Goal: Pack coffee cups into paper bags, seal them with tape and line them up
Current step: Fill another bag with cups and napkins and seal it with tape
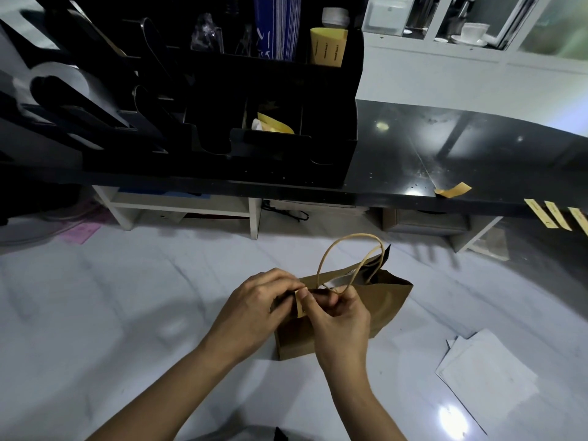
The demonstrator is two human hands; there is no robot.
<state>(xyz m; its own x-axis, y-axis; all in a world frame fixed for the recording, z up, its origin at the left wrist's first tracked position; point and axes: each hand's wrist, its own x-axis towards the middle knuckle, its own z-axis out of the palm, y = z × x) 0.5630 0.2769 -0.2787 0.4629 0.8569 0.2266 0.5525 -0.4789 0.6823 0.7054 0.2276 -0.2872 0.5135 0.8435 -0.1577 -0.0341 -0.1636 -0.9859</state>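
1. The bag point(375, 310) stands upright on the white desk point(127, 313), just below the middle of the frame, so its mouth faces you and both hands can work the top edge.
2. You have the near end of the mouth folded shut; the far end, toward the right, gapes open under the handles point(346, 259). No cup can be seen inside.
3. Your left hand point(257, 300) pinches the folded edge, likely to keep the fold from springing back.
4. Your right hand point(340, 316) has its grip pressed onto a tape strip point(300, 305), laying it over the fold; one handle loops across its fingers.
5. More strips point(553, 218) hang off the black shelf edge at right, probably pre-cut for quick reach; one loose piece point(453, 190) lies on top.
6. The black organiser point(270, 90) fills the upper left; papers point(483, 374) lie at lower right.
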